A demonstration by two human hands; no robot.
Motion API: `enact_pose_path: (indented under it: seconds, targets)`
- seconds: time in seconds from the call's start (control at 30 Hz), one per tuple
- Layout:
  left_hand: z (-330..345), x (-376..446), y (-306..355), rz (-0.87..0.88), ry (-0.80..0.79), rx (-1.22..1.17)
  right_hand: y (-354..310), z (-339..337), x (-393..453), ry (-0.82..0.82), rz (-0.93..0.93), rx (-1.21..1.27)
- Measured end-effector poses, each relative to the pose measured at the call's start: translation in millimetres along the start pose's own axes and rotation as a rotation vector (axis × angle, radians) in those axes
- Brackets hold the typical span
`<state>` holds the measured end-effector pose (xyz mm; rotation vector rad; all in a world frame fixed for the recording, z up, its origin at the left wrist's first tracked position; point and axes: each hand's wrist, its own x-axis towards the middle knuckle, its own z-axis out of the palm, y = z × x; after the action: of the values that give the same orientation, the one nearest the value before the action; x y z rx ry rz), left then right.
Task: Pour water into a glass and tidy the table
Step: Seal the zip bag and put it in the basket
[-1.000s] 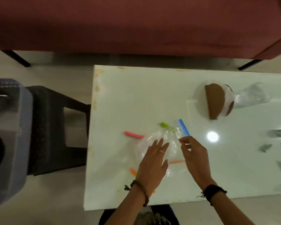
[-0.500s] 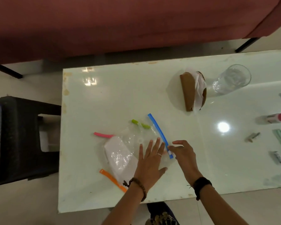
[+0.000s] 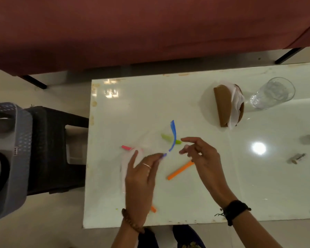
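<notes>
On the white table (image 3: 125, 108) lie several clear zip bags with coloured strips: pink (image 3: 127, 148), green (image 3: 166, 136) and orange (image 3: 180, 170). My left hand (image 3: 141, 176) pinches the near end of the bag with the blue strip (image 3: 173, 135), which curves up off the table, blurred by motion. Just right of that strip, my right hand (image 3: 202, 158) hovers above the orange strip with its fingers spread and nothing in them. An empty drinking glass (image 3: 274, 92) stands at the far right, beside a brown napkin holder (image 3: 224, 104) with white tissues.
A black plastic stool (image 3: 52, 149) stands left of the table, with a grey basket (image 3: 7, 158) of utensils further left. A maroon sofa (image 3: 150, 29) runs along the far side. A small tube (image 3: 297, 158) and other small items lie at the right edge.
My left hand went from lying flat on the bags to pinching the blue-strip bag, which has risen off the table. My right hand let go of the blue strip and opened.
</notes>
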<state>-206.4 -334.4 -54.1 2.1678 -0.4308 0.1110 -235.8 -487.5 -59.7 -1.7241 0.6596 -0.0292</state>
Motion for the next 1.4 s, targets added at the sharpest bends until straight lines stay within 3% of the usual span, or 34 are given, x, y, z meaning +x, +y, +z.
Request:
enact_pose_path:
  seconds: [0.07,0.17,0.33,0.47,0.6,0.87,1.0,1.17,1.27,1.3,1.4]
  targets:
    - [-29.0,11.1,3.7,-0.08,0.108,-0.08,-22.1,7.2,3.5,-0.023,-0.092,0.054]
    - [-68.2,27.4,9.5,-0.178,0.146,-0.213,-64.4,23.1,4.3,-0.066,-0.247,0.08]
    - [-102.0,53.5,7.8,-0.103,0.141,-0.276,-133.9,48.3,1.0,-0.162,-0.677,-0.229]
    - [-111.1,68.5,5.5,-0.056,0.069,-0.391,-154.5,67.9,-1.1,-0.225,-0.712,-0.303]
    - [-107.7,71.4,-6.3,-0.126,0.057,-0.496,-152.8,79.2,-4.0,-0.111,-0.757,-0.33]
    - [-134.2,78.8,-34.5,-0.232,0.204,-0.565,-120.2,67.5,-10.7,-0.065,-0.624,-0.427]
    - [-153.5,83.4,-48.5,-0.252,0.2,-0.532,-106.9,57.2,-20.0,-0.053,-0.559,-0.44]
    - [-158.1,75.9,-56.2,-0.38,0.223,-0.535,-100.7,61.0,-28.4,-0.065,-0.429,-0.225]
    - [-164.4,75.2,-59.0,-0.509,0.22,-0.68,-97.3,69.0,-25.0,-0.32,-0.183,0.184]
    - [-169.3,76.2,-61.1,-0.544,0.193,-0.727,-94.7,74.7,-23.2,-0.428,-0.127,0.21]
    - [-186.3,82.0,-72.4,-0.62,0.074,-0.826,-85.4,97.8,-17.0,-0.615,-0.067,-0.057]
